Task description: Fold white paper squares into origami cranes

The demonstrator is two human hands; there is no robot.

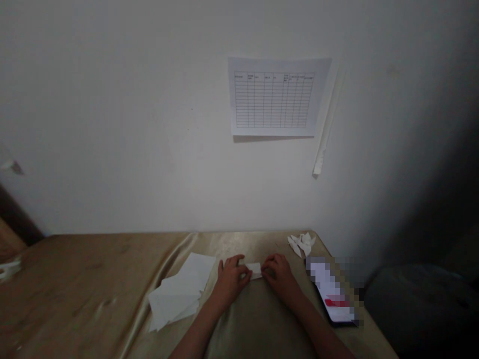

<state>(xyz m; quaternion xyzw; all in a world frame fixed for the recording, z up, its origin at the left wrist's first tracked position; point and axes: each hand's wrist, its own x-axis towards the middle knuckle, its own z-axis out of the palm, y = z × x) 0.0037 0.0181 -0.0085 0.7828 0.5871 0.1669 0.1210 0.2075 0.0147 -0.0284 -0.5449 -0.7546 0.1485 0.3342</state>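
A small folded piece of white paper (pixel 255 269) lies on the brown cloth-covered table (pixel 254 324), between my two hands. My left hand (pixel 232 275) pinches its left end between thumb and finger, the other fingers bent above. At the right end my right hand (pixel 277 270) grips the same paper with its fingertips. Several overlapping white sheets (pixel 181 291) are spread on the cloth to the left of my left hand.
Crumpled white paper scraps (pixel 302 243) lie near the table's back right corner. A phone (pixel 333 294), partly pixelated, rests along the right edge. A printed table sheet (pixel 275 99) hangs on the wall behind. A dark shape (pixel 419 299) stands right of the table.
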